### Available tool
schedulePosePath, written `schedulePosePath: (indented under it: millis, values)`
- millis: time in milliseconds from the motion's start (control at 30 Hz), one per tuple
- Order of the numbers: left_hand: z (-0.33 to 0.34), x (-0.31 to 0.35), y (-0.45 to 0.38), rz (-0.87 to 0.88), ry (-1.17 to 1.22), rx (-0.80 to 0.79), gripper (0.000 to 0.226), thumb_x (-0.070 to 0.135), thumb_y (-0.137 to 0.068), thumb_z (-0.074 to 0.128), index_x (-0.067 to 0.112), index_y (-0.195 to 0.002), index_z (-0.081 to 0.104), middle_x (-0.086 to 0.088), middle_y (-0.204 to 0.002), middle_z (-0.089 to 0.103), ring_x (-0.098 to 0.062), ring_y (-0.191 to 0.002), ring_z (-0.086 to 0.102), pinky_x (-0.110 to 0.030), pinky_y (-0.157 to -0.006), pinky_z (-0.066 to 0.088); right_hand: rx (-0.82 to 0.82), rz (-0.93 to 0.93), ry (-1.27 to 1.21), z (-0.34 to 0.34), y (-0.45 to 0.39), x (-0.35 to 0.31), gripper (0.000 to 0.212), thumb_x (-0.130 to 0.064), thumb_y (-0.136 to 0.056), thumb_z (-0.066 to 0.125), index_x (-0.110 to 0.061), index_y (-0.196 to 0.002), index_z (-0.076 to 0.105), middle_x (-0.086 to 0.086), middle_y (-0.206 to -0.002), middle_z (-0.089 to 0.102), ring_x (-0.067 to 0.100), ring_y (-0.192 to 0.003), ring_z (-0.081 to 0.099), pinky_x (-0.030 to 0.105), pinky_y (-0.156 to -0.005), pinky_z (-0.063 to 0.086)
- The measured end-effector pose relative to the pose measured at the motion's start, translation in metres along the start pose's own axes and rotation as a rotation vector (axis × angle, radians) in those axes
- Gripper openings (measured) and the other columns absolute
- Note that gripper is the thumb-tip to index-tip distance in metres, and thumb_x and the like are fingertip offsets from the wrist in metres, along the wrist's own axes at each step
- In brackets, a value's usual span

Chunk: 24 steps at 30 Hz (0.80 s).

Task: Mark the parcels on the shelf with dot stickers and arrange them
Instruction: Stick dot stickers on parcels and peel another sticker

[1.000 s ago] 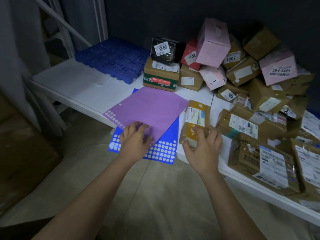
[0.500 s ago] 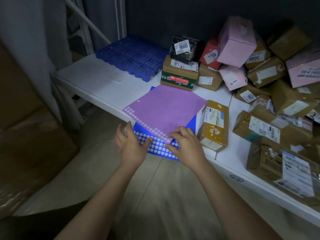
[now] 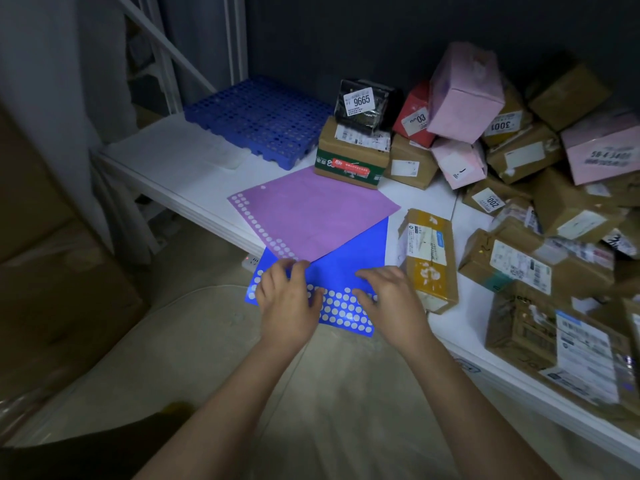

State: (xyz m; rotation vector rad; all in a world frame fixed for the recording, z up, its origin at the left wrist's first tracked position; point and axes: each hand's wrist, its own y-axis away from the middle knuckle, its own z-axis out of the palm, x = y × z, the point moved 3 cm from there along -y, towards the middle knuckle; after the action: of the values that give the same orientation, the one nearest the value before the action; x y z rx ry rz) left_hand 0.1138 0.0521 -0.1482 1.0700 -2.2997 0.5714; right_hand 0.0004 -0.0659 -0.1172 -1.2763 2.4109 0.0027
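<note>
Both hands are resting on the blue sticker sheet [image 3: 341,271] at lower centre of the frame, where it is hanging over the shelf [image 3: 180,168] edge. The left hand [image 3: 287,299] is lying with fingers loosely spread, its grip wide, fingertips touching the purple sheet [image 3: 311,216] overlapping the blue one. The right hand [image 3: 388,296] is pressing flat, grip wide. A yellow-taped parcel [image 3: 429,258] is lying just right of the right hand; piled parcels [image 3: 519,161] are filling the right side.
</note>
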Motion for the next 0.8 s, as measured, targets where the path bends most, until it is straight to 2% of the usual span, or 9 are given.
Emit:
schedulePosePath:
  millis: [100,167,233,333,433,533,633,800]
  values:
    - [0.002,0.0,0.005,-0.046,0.014,0.018,0.039,0.029,-0.085,0.065,0.015,-0.121,0.056,-0.01,-0.124,0.047,-0.03,-0.119,0.039,-0.039,-0.099,0.027,-0.072,-0.068,0.016,0.012,0.008,0.001,0.052,-0.03,-0.085,0.07,-0.005,-0.129,0.058,0.008,-0.128,0.061,0.024,-0.122,0.05,0.032,-0.101,0.038]
    - [0.002,-0.001,0.009,-0.045,0.004,0.007,0.034,0.03,-0.085,0.064,0.018,-0.117,0.06,-0.008,-0.12,0.048,-0.029,-0.115,0.04,-0.037,-0.097,0.027,-0.099,-0.074,0.02,0.02,0.009,0.004,0.055,-0.031,-0.083,0.072,-0.005,-0.129,0.058,0.008,-0.129,0.06,0.025,-0.122,0.05,0.034,-0.102,0.038]
    - [0.004,-0.001,0.013,0.023,-0.033,-0.02,0.03,0.032,-0.087,0.062,0.024,-0.116,0.062,-0.003,-0.123,0.047,-0.026,-0.116,0.039,-0.035,-0.096,0.027,-0.082,-0.055,0.009,0.026,0.008,0.007,0.05,-0.027,-0.083,0.072,-0.005,-0.126,0.06,0.008,-0.127,0.061,0.027,-0.119,0.052,0.035,-0.1,0.04]
    - [0.008,0.004,0.01,0.152,-0.057,-0.066,0.03,0.029,-0.088,0.063,0.025,-0.118,0.064,0.001,-0.13,0.049,-0.025,-0.122,0.041,-0.039,-0.098,0.029,0.005,-0.065,-0.011,0.031,0.006,0.01,0.04,-0.015,-0.074,0.079,-0.004,-0.111,0.069,0.01,-0.111,0.068,0.032,-0.102,0.061,0.038,-0.088,0.049]
    - [0.016,0.011,0.0,0.278,-0.072,-0.09,0.027,0.021,-0.079,0.073,0.019,-0.106,0.071,-0.003,-0.117,0.062,-0.03,-0.11,0.055,-0.042,-0.089,0.038,0.082,-0.105,-0.014,0.034,0.004,0.012,0.034,-0.012,-0.066,0.082,-0.006,-0.098,0.073,0.007,-0.097,0.07,0.03,-0.087,0.065,0.037,-0.076,0.054]
    - [0.023,0.012,-0.009,0.327,-0.075,-0.115,0.027,0.017,-0.073,0.077,0.015,-0.1,0.073,-0.003,-0.105,0.066,-0.03,-0.099,0.06,-0.04,-0.084,0.041,0.116,-0.13,-0.017,0.034,0.001,0.014,0.027,-0.015,-0.068,0.078,-0.008,-0.094,0.073,0.004,-0.091,0.069,0.027,-0.082,0.064,0.033,-0.072,0.054]
    - [0.025,0.01,-0.017,0.37,-0.073,-0.112,0.025,0.013,-0.066,0.079,0.014,-0.09,0.073,0.0,-0.093,0.068,-0.028,-0.086,0.064,-0.037,-0.075,0.045,0.133,-0.14,0.006,0.035,0.0,0.016,0.026,-0.015,-0.066,0.081,-0.01,-0.09,0.074,0.001,-0.088,0.069,0.023,-0.079,0.064,0.026,-0.069,0.052]
    - [0.025,0.007,-0.022,0.465,-0.104,-0.081,0.016,0.024,-0.069,0.066,0.016,-0.081,0.073,0.004,-0.082,0.067,-0.024,-0.074,0.064,-0.034,-0.062,0.05,0.147,-0.186,0.009,0.036,-0.001,0.019,0.022,-0.016,-0.069,0.079,-0.009,-0.089,0.075,0.001,-0.087,0.069,0.023,-0.077,0.064,0.027,-0.068,0.054]
